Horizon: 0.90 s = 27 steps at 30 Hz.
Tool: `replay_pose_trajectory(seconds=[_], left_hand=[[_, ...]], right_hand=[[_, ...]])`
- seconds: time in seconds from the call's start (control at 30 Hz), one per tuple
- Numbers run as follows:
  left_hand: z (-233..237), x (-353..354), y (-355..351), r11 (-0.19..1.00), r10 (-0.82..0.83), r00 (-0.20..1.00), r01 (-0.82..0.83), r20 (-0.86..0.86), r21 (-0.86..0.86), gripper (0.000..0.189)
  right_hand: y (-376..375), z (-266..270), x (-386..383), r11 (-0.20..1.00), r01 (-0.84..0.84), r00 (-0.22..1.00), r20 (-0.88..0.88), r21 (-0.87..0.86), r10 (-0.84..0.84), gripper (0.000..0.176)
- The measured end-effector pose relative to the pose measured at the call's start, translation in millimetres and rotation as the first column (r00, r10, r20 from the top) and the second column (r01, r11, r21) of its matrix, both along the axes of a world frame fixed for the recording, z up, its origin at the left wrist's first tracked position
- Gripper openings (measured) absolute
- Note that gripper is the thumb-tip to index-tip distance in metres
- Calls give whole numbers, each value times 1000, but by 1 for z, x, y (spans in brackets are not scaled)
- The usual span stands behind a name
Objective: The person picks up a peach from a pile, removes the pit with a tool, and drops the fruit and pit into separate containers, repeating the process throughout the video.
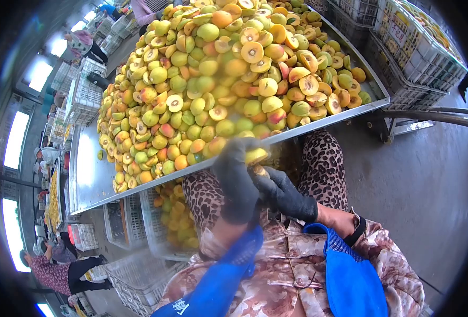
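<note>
dark knit gloves cover both hands. the left hand (236, 182) is curled shut round a yellow fruit (256, 155), held right at the near edge of the steel bench (88, 179) and just above the lap. the right hand (282, 194) presses in from below, its grip closed too, on the same fruit or on a small tool, i cannot tell which.

the risk as i judge it: the heap of halved fruit (218, 79) slopes steeply down to that edge with only a low lip. a nudge from a knuckle could send pieces rolling off, past the crate (162, 232) below and onto the floor. wet flesh on the gloves could let the held fruit slip out. if a blade is in there, the left fingers sit close to it.

blur smears both gloves, hiding the fingertips and whatever lies between them. the leopard-print knees (324, 164) cover part of the crate, and the dark fisheye rim swallows the other workers (59, 269) at the left.
</note>
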<state>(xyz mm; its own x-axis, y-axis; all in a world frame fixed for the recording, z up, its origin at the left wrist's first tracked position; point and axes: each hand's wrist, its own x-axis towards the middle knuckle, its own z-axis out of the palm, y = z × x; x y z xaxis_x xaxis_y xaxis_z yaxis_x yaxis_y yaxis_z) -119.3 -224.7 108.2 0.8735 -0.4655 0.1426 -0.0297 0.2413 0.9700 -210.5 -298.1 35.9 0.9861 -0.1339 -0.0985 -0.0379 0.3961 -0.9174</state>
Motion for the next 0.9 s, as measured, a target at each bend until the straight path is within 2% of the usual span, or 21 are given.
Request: replay_pose_trajectory(seconds=[0.07, 0.13, 0.2, 0.27, 0.3, 0.33, 0.37, 0.4, 0.43, 0.47, 0.5, 0.53, 0.57, 0.6, 0.63, 0.67, 0.7, 0.73, 0.77, 0.87, 0.9], left_hand=[[2, 3, 2, 983, -167, 985, 162, -51, -84, 41], [9, 7, 10, 885, -432, 899, 408, -69, -224, 42], [-9, 13, 17, 843, -503, 850, 443, -156, -304, 46], [-14, 18, 30, 825, -530, 806, 418, -263, -381, 48], [-4, 20, 45, 933, -345, 821, 248, -454, -260, 49], [-5, 31, 60, 981, -185, 903, 146, -389, -129, 50], [-37, 62, 100, 990, -16, 932, -35, -362, -134, 43], [-43, 82, 134, 980, 15, 931, -86, -365, -178, 43], [-57, 103, 164, 964, 154, 986, -164, 63, 210, 40], [-70, 124, 193, 737, 201, 851, -458, 485, 498, 37], [-82, 146, 213, 556, 23, 700, -602, 714, 573, 37], [-86, 157, 221, 362, -214, 515, -747, 830, 557, 36], [-84, 152, 195, 435, -50, 551, -739, 833, 515, 31], [-68, 142, 156, 478, -98, 517, -725, 851, 496, 30], [-68, 143, 115, 678, -63, 536, -596, 842, 431, 34], [-63, 135, 73, 783, -85, 639, -432, 765, 448, 44], [-71, 135, 34, 827, -161, 523, -391, 837, 404, 49], [-67, 134, -1, 860, -266, 583, -216, 768, 462, 51], [-89, 143, -34, 886, -306, 529, -147, 792, 441, 47], [-137, 177, -78, 804, -457, 492, -127, 741, 580, 45], [-152, 197, -77, 872, -398, 605, 15, 689, 490, 43]], right_hand=[[1, -25, 2, 949, -57, 998, -19, 310, 66, 33], [-4, -12, -12, 901, -108, 991, -26, 420, 131, 33], [-8, 7, -16, 946, -235, 972, 44, 224, 231, 36], [-10, 18, -8, 925, -362, 918, 126, -114, 375, 40], [-6, 24, -5, 886, -402, 885, 151, -232, 441, 42], [-1, 29, -3, 847, -429, 851, 173, -314, 495, 45], [0, 33, -1, 832, -431, 835, 193, -350, 515, 49], [-3, 34, 1, 841, -394, 829, 253, -371, 499, 48], [-6, 24, 1, 888, -348, 903, 146, -301, 403, 48], [-9, 1, -1, 928, -290, 952, 28, -233, 305, 47], [-11, -17, -4, 960, -222, 973, -100, -170, 207, 47], [-15, -28, -8, 842, -255, 964, -193, -475, 182, 48], [-21, -36, -11, 627, -285, 955, -271, -725, 120, 49], [-27, -39, -10, 334, -320, 944, -328, -887, 35, 50], [-26, -36, -7, 605, -262, 957, -285, -752, 60, 55], [-22, -29, -6, 596, -228, 968, -246, -770, 53, 52], [-19, -19, -6, 584, -189, 978, -203, -789, 42, 49], [-19, -12, -7, 568, -147, 987, -158, -810, 29, 46], [-21, -16, -10, 584, -135, 988, -156, -800, 14, 44], [-30, -23, -27, 675, -96, 984, -171, -731, -46, 37], [-32, -15, -35, 734, -64, 980, -181, -676, -81, 35]])
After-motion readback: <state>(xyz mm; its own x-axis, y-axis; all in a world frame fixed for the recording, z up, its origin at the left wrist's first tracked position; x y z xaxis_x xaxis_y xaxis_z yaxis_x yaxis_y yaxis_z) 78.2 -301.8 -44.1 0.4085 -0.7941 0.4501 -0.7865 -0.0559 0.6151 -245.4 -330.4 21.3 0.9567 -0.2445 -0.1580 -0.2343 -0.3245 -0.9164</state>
